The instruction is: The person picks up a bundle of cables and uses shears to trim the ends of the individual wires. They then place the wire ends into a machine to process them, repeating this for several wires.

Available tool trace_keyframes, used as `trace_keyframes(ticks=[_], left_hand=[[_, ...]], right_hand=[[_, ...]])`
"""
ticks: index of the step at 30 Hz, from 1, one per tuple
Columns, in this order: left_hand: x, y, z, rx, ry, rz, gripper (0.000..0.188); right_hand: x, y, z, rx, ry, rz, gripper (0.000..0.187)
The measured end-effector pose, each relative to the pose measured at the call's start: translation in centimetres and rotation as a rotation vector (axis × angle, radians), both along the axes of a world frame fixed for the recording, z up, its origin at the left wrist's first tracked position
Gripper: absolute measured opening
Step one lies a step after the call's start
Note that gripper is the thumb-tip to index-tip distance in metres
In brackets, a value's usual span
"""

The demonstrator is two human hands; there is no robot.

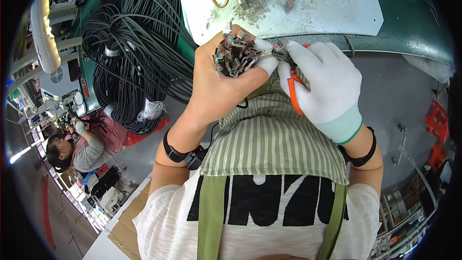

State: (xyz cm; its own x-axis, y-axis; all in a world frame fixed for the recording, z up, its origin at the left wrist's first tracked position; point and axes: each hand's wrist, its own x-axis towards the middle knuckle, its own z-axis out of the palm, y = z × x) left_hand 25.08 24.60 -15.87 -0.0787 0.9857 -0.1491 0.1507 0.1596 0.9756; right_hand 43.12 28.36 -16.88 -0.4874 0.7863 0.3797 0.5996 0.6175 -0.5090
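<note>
My left hand (216, 84) is wrapped round a bundle of cable ends (236, 57) that carry small metal connectors and coloured wire tips. White covers sit on its thumb and a fingertip, and the rest of it is bare. In a white glove with a green-edged cuff, my right hand (327, 79) grips orange-handled pliers (294, 89). The dark jaws of the pliers are at one connector end, beside my left thumb and fingertip. Whether the jaws are closed on it is too small to tell.
Coiled black cables (130, 43) lie in a thick heap at the left of the green table (404, 45). A white board (332, 5) on the table bears small metal scraps (252, 5) beside a machine part. Another person (89, 149) sits at the far left. Red stools (437, 121) stand at right.
</note>
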Motion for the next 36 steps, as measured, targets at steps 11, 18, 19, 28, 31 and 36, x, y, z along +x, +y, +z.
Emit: trace_keyframes(ticks=[11, 18, 19, 28, 31, 36], left_hand=[[-2.3, 0.2, -0.4, -0.27, -0.401, 0.012, 0.013], [-2.9, 1.3, -0.5, -0.346, -0.312, 0.061, 0.005], [-3.2, 1.5, -0.6, -0.376, -0.263, 0.073, 0.004], [-7.2, 8.9, -2.6, -0.296, -0.502, 0.16, 0.011], [-7.9, 11.0, -3.6, -0.301, -0.433, 0.017, 0.015], [-8.0, 12.0, -2.9, -0.321, -0.363, -0.009, 0.013]], right_hand=[[-0.5, 0.4, -0.2, -1.331, 0.528, 0.299, 0.014], [-1.6, 0.8, -2.0, -0.74, 0.278, 0.293, 0.02], [-1.7, 1.1, -2.4, -0.431, 0.178, 0.28, 0.022], [-3.1, 10.7, -1.4, -1.058, 0.552, 0.17, 0.022], [-4.9, 14.0, -3.3, -1.235, 0.605, 0.253, 0.023], [-6.2, 15.8, -5.9, -0.542, 0.468, 0.531, 0.025]])
